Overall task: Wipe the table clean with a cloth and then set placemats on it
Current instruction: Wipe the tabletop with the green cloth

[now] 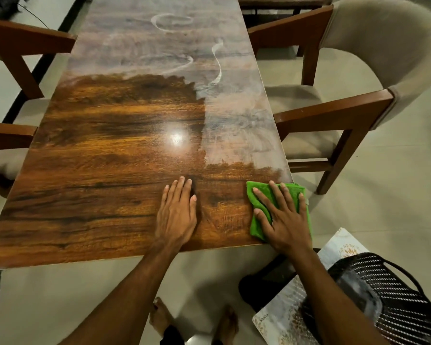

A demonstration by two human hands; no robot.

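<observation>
Green cloth point(258, 195) lies on the table's near right corner, lower right of centre in the frame, flattened under the right hand point(284, 220), whose straight fingers are spread. To its left, apart from the cloth, the left hand point(177, 215) rests palm-down on bare wood, fingers straight and close together. The wooden table point(97, 170) shines around the hands; a whitish film point(159, 46) covers its far end and right side. Patterned placemats point(279, 317) lie under a black woven basket point(396, 300) at lower right.
</observation>
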